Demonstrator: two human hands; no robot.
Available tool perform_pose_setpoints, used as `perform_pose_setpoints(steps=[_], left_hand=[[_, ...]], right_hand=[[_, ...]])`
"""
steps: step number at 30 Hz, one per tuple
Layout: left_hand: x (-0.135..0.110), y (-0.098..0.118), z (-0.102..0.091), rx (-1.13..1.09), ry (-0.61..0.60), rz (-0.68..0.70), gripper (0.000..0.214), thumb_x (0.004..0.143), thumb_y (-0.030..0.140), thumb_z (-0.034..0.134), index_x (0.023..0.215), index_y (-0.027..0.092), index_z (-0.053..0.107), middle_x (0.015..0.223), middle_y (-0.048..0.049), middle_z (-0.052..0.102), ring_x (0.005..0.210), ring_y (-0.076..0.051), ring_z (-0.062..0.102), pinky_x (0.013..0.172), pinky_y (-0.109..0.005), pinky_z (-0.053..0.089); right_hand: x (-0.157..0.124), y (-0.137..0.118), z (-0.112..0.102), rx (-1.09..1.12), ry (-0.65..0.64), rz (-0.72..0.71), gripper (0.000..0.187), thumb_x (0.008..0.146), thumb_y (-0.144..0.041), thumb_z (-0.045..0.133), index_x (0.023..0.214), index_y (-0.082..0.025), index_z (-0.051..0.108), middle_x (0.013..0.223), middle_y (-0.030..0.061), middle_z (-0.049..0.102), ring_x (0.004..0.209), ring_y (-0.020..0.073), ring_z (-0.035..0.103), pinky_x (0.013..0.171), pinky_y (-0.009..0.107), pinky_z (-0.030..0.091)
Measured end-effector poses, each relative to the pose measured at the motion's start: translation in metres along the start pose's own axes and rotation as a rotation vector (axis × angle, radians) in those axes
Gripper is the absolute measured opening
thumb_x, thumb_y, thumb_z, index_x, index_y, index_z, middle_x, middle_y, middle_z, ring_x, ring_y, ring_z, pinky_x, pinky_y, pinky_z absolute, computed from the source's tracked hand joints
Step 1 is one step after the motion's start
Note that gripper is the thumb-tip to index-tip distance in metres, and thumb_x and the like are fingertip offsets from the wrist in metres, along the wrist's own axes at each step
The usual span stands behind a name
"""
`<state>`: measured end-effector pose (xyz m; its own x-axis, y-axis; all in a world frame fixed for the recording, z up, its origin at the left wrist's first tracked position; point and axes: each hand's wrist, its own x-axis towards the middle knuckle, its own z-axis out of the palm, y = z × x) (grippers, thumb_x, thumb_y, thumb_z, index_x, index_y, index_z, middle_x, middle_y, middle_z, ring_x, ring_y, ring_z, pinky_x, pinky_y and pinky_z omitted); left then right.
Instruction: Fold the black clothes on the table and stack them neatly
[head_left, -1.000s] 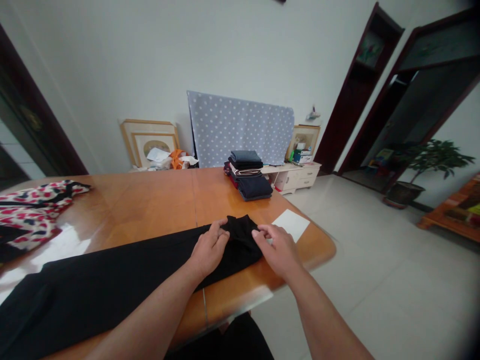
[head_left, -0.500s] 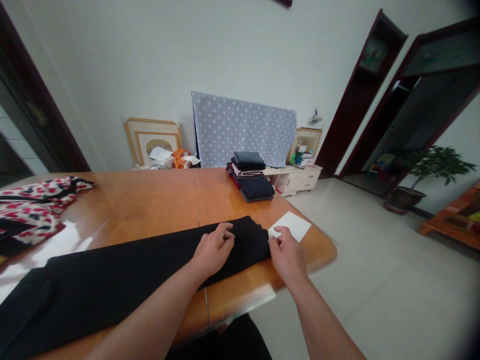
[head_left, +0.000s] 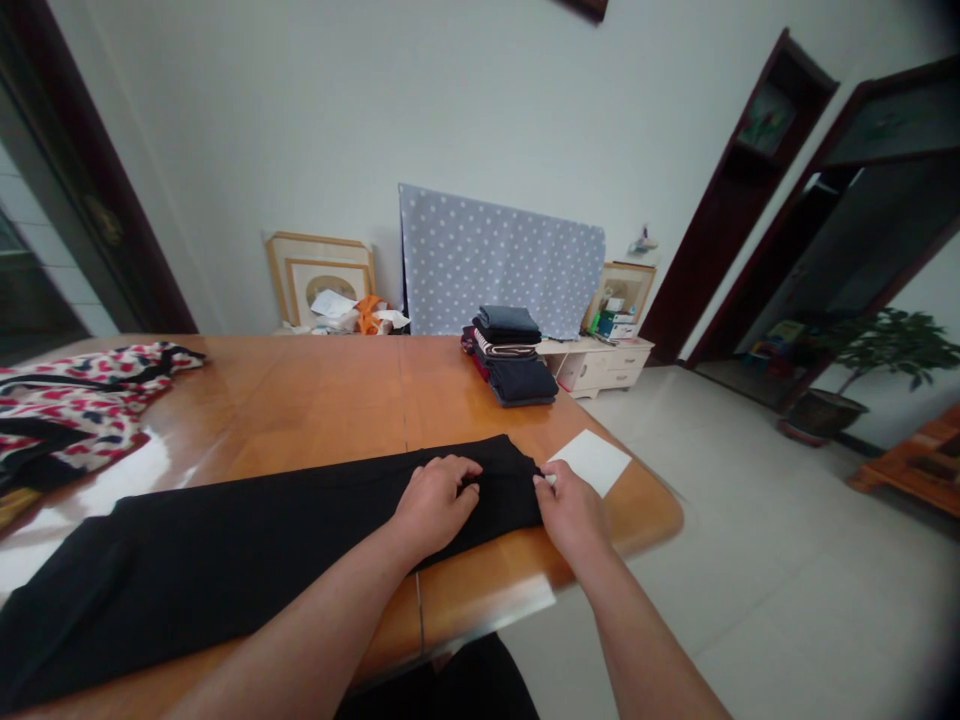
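A pair of black trousers [head_left: 262, 540], folded lengthwise, lies along the front of the wooden table [head_left: 322, 410]. My left hand [head_left: 437, 506] rests on the cloth toward its right end, with thumb and forefinger apart and nothing visible between them. At the right-hand end of the trousers, my right hand [head_left: 573, 512] has its thumb and fingers closed on the edge of the cloth. A white sheet [head_left: 592, 462] lies on the table just behind my right hand, which covers part of it.
A stack of folded clothes [head_left: 514, 360] stands near the far right edge. A patterned garment [head_left: 90, 400] lies at the left. Beyond the table are a dotted grey cloth [head_left: 495, 260], a white cabinet [head_left: 611, 368] and a potted plant [head_left: 821, 410].
My right hand has closed from just over the end of the trousers onto their edge. My left hand has settled lower on the cloth. The view has shifted slightly left.
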<state>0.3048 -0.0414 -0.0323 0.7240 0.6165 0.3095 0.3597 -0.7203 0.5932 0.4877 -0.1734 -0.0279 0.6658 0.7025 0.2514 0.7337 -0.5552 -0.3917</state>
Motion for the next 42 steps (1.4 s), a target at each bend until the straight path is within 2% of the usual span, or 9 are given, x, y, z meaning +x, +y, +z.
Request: perform_pose_setpoints(steps=[6, 12, 15, 18, 22, 29, 32, 37, 42], left_hand=[[0.000, 0.002, -0.002, 0.081, -0.035, 0.027, 0.027, 0.089, 0.029, 0.058, 0.112, 0.027, 0.071, 0.114, -0.0064, 0.070, 0.108, -0.027, 0.061, 0.094, -0.041, 0.046], [-0.001, 0.004, -0.004, 0.085, -0.048, 0.030, 0.026, 0.089, 0.029, 0.057, 0.109, 0.028, 0.073, 0.114, -0.0061, 0.070, 0.107, -0.028, 0.061, 0.090, -0.042, 0.045], [-0.002, 0.006, -0.005, 0.107, -0.048, 0.044, 0.025, 0.088, 0.027, 0.057, 0.107, 0.029, 0.073, 0.112, -0.0064, 0.070, 0.103, -0.029, 0.061, 0.087, -0.042, 0.046], [-0.002, 0.006, -0.005, 0.125, -0.043, 0.063, 0.023, 0.089, 0.025, 0.055, 0.101, 0.028, 0.074, 0.108, -0.0063, 0.069, 0.099, -0.027, 0.061, 0.084, -0.042, 0.046], [-0.001, -0.001, 0.000, 0.087, -0.002, 0.057, 0.023, 0.089, 0.023, 0.055, 0.102, 0.027, 0.074, 0.106, -0.0063, 0.070, 0.100, -0.025, 0.062, 0.090, -0.040, 0.047], [0.003, -0.015, 0.007, 0.023, 0.098, 0.021, 0.031, 0.087, 0.020, 0.056, 0.115, 0.019, 0.070, 0.113, -0.0099, 0.069, 0.108, -0.025, 0.061, 0.097, -0.039, 0.047], [0.003, -0.016, 0.008, 0.023, 0.094, 0.031, 0.032, 0.086, 0.019, 0.057, 0.115, 0.020, 0.069, 0.112, -0.0091, 0.069, 0.107, -0.025, 0.062, 0.098, -0.039, 0.048], [0.003, -0.016, 0.008, -0.006, 0.123, 0.018, 0.032, 0.086, 0.021, 0.058, 0.116, 0.018, 0.068, 0.114, -0.0091, 0.069, 0.109, -0.024, 0.063, 0.100, -0.038, 0.048], [0.001, -0.015, 0.004, -0.065, 0.135, -0.048, 0.032, 0.086, 0.023, 0.060, 0.115, 0.017, 0.070, 0.113, -0.0090, 0.071, 0.106, -0.022, 0.065, 0.098, -0.035, 0.050]], right_hand=[[0.004, -0.012, -0.006, 0.171, 0.233, -0.218, 0.029, 0.097, -0.029, 0.043, 0.109, -0.021, 0.067, 0.108, 0.0076, 0.070, 0.100, 0.0213, 0.062, 0.087, 0.030, 0.043], [0.015, -0.031, -0.006, 0.190, 0.225, -0.241, 0.035, 0.098, -0.032, 0.040, 0.114, -0.019, 0.068, 0.112, 0.0103, 0.070, 0.105, 0.0226, 0.062, 0.094, 0.033, 0.046], [0.015, -0.041, 0.001, 0.153, 0.134, -0.383, 0.045, 0.102, -0.033, 0.032, 0.130, -0.015, 0.062, 0.131, 0.0140, 0.065, 0.123, 0.0229, 0.058, 0.105, 0.035, 0.043], [0.015, -0.046, 0.013, 0.027, -0.069, -0.514, 0.055, 0.104, -0.038, 0.028, 0.144, -0.009, 0.052, 0.152, 0.0170, 0.048, 0.144, 0.0261, 0.040, 0.116, 0.041, 0.033], [0.018, -0.037, 0.030, -0.100, -0.262, -0.492, 0.062, 0.105, -0.044, 0.023, 0.148, -0.006, 0.047, 0.157, 0.0180, 0.040, 0.150, 0.0278, 0.029, 0.121, 0.046, 0.025], [0.023, -0.042, 0.028, -0.139, -0.236, -0.446, 0.063, 0.105, -0.046, 0.024, 0.149, -0.007, 0.046, 0.157, 0.0199, 0.039, 0.151, 0.0290, 0.028, 0.120, 0.051, 0.024], [0.026, -0.048, 0.026, -0.137, -0.197, -0.454, 0.065, 0.105, -0.047, 0.020, 0.153, -0.008, 0.039, 0.162, 0.0170, 0.031, 0.153, 0.0269, 0.020, 0.122, 0.048, 0.019], [0.031, -0.042, 0.036, -0.166, -0.358, -0.457, 0.071, 0.103, -0.052, 0.017, 0.155, -0.006, 0.035, 0.163, 0.0164, 0.027, 0.154, 0.0267, 0.016, 0.123, 0.045, 0.016], [0.034, -0.035, 0.047, -0.185, -0.352, -0.454, 0.073, 0.103, -0.053, 0.016, 0.156, -0.006, 0.034, 0.163, 0.0160, 0.027, 0.154, 0.0280, 0.016, 0.123, 0.045, 0.015]])
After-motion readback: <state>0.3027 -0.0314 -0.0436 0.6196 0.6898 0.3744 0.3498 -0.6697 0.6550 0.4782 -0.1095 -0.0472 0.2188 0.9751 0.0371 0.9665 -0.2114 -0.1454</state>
